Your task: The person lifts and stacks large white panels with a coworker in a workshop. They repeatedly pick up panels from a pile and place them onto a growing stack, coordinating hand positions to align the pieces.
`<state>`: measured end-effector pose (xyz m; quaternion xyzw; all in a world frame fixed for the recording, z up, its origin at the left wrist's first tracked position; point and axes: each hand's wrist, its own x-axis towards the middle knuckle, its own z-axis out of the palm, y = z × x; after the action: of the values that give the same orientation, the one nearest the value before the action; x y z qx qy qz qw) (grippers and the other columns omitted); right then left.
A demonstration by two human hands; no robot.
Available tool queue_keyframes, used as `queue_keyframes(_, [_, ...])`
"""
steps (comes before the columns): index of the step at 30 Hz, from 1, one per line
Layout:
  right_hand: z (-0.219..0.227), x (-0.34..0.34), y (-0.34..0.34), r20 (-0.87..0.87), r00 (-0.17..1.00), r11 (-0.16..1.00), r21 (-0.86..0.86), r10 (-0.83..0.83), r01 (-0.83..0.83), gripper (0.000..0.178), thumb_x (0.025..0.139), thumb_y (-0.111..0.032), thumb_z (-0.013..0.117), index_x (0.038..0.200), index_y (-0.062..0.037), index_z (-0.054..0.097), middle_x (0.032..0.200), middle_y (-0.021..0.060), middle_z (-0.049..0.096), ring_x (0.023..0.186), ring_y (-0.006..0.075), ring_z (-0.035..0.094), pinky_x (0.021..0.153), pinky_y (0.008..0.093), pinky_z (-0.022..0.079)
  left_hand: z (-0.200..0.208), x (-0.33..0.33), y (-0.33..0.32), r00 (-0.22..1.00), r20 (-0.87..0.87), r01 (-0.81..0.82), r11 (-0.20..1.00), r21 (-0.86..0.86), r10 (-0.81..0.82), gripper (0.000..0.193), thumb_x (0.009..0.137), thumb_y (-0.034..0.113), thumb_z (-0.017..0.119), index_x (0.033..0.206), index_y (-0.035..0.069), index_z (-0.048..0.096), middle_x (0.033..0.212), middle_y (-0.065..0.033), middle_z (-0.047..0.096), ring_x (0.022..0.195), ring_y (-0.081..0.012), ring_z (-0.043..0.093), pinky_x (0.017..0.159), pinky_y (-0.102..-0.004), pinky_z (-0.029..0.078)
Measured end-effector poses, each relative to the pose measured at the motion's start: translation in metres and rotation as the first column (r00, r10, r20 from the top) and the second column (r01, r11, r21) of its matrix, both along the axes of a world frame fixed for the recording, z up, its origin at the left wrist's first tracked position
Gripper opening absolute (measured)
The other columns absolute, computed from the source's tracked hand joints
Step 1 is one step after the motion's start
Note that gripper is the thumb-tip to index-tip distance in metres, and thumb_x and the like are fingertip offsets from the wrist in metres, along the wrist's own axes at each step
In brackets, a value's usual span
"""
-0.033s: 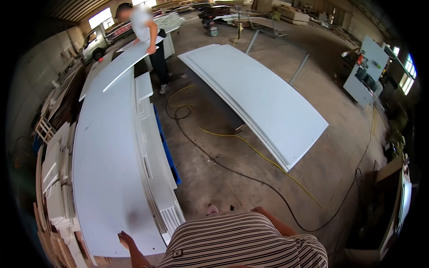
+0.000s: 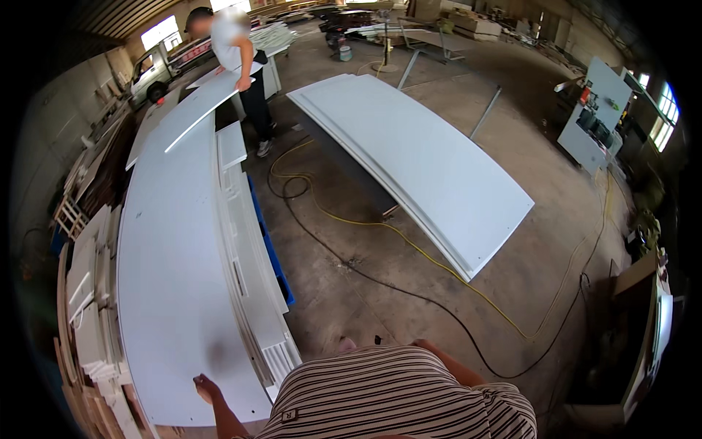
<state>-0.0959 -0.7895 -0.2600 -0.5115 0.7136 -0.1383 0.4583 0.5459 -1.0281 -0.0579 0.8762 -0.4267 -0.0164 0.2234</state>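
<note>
My left hand is over the near end of a long white panel, its fingers curled in and nothing visible in them. From this angle I cannot tell whether it touches the surface. Past the striped shirt, only a small part of my right hand shows by my right forearm; its fingers are hidden. That long panel lies on a stack of white boards. At its far end another person holds a narrower white board with both hands.
Ahead to the right, a second stack of wide white panels rests above the floor. A black hose and a yellow hose cross the concrete. A blue pallet edges the left stack. Boards lean at far left.
The view has shifted very slightly, so the panels appear a little farther left. Both my hands and the other person keep about the same pose.
</note>
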Motion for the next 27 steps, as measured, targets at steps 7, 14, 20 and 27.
queue_keyframes(7, [0.032,-0.02,-0.07,-0.053,0.955,0.954,0.049,-0.292,0.295,0.03,0.08,-0.026,0.055,0.098,-0.0014,0.057,0.082,0.0115,0.063,0.072,0.0241,0.061,0.065,0.0345,0.049,0.02,-0.215,-0.096,0.562,-0.077,0.776,0.557,-0.297,-0.824,0.013,0.08,0.01,0.053,0.089,0.001,0.051,0.088,-0.0144,0.052,0.085,-0.0288,0.051,0.076,-0.0353,0.042])
queue_keyframes(14, [0.065,-0.03,-0.081,0.093,0.894,0.897,-0.021,-0.438,0.441,0.026,0.081,-0.026,0.053,0.092,-0.002,0.056,0.081,0.0123,0.063,0.072,0.0224,0.061,0.063,0.0341,0.049,-0.005,-0.276,-0.09,0.161,-0.281,0.98,0.187,-0.066,-0.946,0.028,0.077,0.023,0.055,0.096,0.002,0.057,0.097,-0.0183,0.056,0.094,-0.0346,0.051,0.085,-0.0406,0.04])
queue_keyframes(20, [-0.052,-0.08,-0.031,-0.389,0.916,0.991,0.117,0.102,-0.061,0.033,0.079,-0.036,0.046,0.086,-0.0079,0.061,0.086,0.0142,0.063,0.082,0.0329,0.059,0.071,0.0419,0.046,-0.036,-0.299,-0.086,0.179,-0.417,0.974,0.22,-0.054,-0.891,0.027,0.076,0.027,0.056,0.086,0.002,0.061,0.09,-0.0187,0.058,0.09,-0.0343,0.053,0.081,-0.0413,0.042])
queue_keyframes(27, [-0.031,-0.092,-0.049,-0.178,0.911,0.914,0.104,-0.371,0.392,0.04,0.075,-0.042,0.051,0.092,-0.0075,0.062,0.092,0.0156,0.062,0.086,0.0351,0.058,0.075,0.042,0.045,-0.099,-0.275,-0.086,0.09,-0.524,0.995,0.103,0.004,-0.847,0.026,0.074,0.025,0.054,0.076,0.0,0.06,0.074,-0.0205,0.057,0.073,-0.0374,0.055,0.065,-0.0412,0.043])
